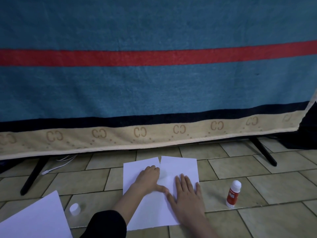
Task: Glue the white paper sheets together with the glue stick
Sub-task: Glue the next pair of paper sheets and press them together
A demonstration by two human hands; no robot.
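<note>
Two white paper sheets lie side by side on the tiled floor, the left sheet [135, 172] and the right sheet [180, 166], overlapping along a middle seam. My left hand [148, 176] presses on the seam with its fingers bent at the knuckles and its thumb stretched out to the right. My right hand [186, 193] lies flat on the right sheet, fingers straight and spread. The glue stick [233, 194], red with a white top, stands upright on the floor to the right of the sheets, uncapped. Its white cap [75, 209] sits on the floor to the left.
Another white sheet [34, 220] lies at the bottom left. A blue towel [154, 83] with a red stripe hangs over a stand with black legs [33, 176] just behind the sheets. A white cable [56, 166] trails beneath it.
</note>
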